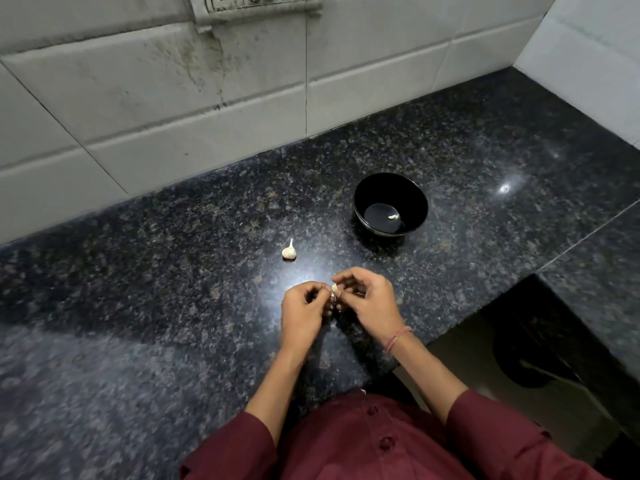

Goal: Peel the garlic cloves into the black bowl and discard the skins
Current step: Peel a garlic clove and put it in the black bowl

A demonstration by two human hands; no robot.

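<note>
Left hand [300,315]: grip curled, pinching a small pale garlic clove [334,288].
Right hand [370,298]: fingertips pinched the same clove.
Round black bowl [390,202]: on dark speckled granite surface [173,271], held one peeled clove [393,217].
Unpeeled clove [289,251]: left of bowl.

Black bowl [390,202], speckled dark counter [173,271]
</note>
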